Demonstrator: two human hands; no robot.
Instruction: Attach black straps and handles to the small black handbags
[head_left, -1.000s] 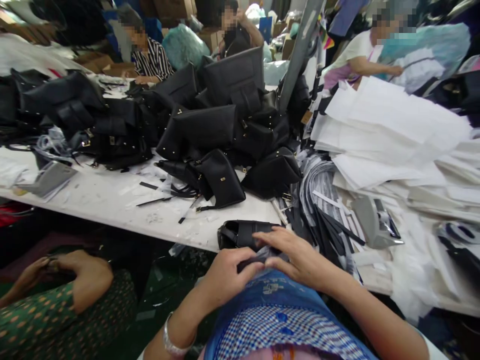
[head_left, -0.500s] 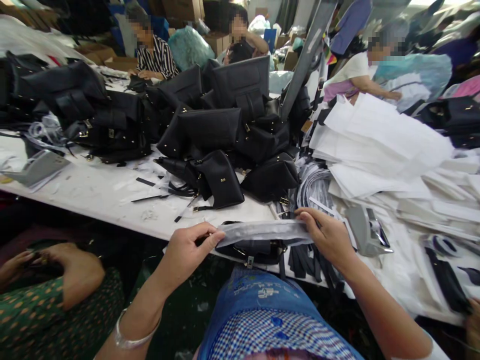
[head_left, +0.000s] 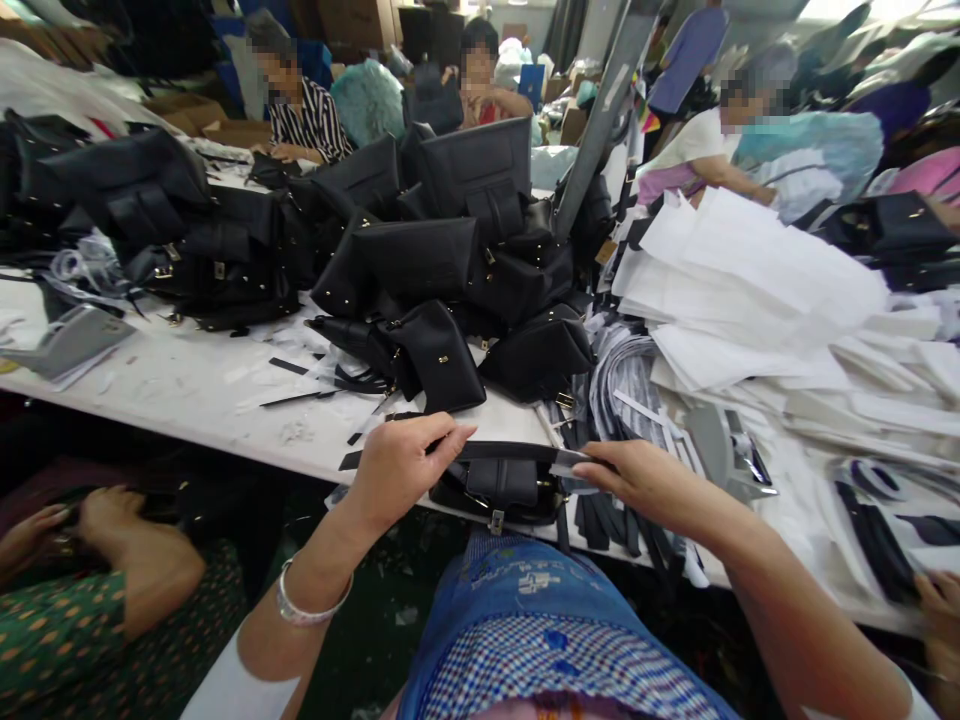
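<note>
My left hand (head_left: 412, 465) is closed around a black strap (head_left: 510, 452), whose free end sticks out to the left of my fist. The strap runs across to my right hand (head_left: 637, 480), which pinches a clear plastic sleeve (head_left: 568, 463) at the strap's right end. How much of the strap lies inside the sleeve is hidden by my fingers. Directly under the strap, at the table's front edge, rests a small black handbag (head_left: 502, 485) with a metal clasp (head_left: 496, 520) facing me.
Black handbags (head_left: 416, 255) are heaped across the white table (head_left: 225, 385). To the right lie coiled plastic-wrapped straps (head_left: 619, 370), a grey tape dispenser (head_left: 724, 450) and stacked white sheets (head_left: 757, 290). A co-worker's arm (head_left: 142, 545) is close on my left; others sit opposite.
The long clear sleeve stretched between my hands no longer spans them; bare black strap shows there now. My left hand has moved slightly right and up, and my right hand slightly left.
</note>
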